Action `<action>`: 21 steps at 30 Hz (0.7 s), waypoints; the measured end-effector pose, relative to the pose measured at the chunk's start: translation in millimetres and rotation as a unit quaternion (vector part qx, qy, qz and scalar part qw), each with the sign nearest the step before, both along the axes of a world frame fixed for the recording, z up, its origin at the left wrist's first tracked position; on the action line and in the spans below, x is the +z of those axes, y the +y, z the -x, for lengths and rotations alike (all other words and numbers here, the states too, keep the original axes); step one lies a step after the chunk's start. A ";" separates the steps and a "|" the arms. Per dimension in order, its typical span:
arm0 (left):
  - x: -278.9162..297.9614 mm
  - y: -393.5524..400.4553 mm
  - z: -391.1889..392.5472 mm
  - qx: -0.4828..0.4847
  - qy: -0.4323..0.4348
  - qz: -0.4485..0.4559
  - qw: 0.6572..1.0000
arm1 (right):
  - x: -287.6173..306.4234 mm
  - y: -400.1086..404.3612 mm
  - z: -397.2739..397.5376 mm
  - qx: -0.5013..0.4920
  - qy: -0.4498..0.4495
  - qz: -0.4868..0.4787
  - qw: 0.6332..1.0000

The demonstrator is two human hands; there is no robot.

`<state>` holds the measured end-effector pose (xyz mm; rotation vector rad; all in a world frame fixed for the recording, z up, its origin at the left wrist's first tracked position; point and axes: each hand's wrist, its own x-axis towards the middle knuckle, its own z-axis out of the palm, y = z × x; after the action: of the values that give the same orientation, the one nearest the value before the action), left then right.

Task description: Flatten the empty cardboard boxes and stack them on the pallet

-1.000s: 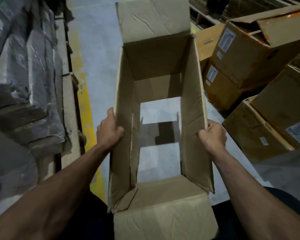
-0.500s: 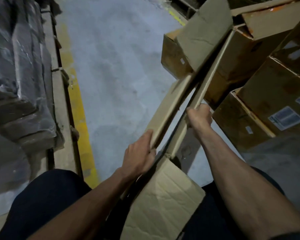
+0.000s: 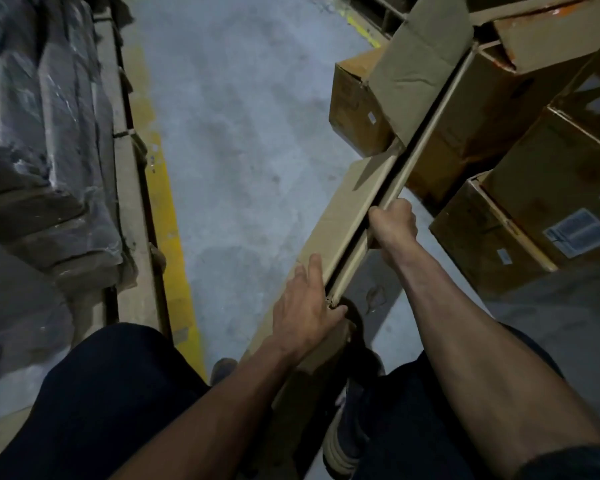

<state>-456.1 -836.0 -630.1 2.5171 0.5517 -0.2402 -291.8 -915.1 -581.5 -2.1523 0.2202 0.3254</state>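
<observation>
I see one collapsed brown cardboard box [image 3: 347, 216], my left grip [image 3: 305, 313] spread flat against it, my right grip [image 3: 394, 223] curled round its edge, four brown cartons [image 3: 551, 174] beside.

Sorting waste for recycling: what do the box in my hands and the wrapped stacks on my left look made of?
The collapsed box: plain brown corrugated cardboard, matte, creased, with a frayed corner. The wrapped stacks: probably clear stretch film, glossy and wrinkled; their contents cannot be made out.

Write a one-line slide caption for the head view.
Left hand presses and right hand grips a nearly collapsed brown cardboard box above the grey concrete floor.
</observation>
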 end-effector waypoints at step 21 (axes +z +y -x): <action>31.4 99.0 -63.8 0.357 -0.229 0.229 0.876 | -19.5 36.4 68.5 0.400 -0.085 0.117 0.905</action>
<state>-392.3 -737.0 -598.7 1.6810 1.0264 0.4455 -360.3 -878.7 -601.0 -2.4059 -0.7888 0.5908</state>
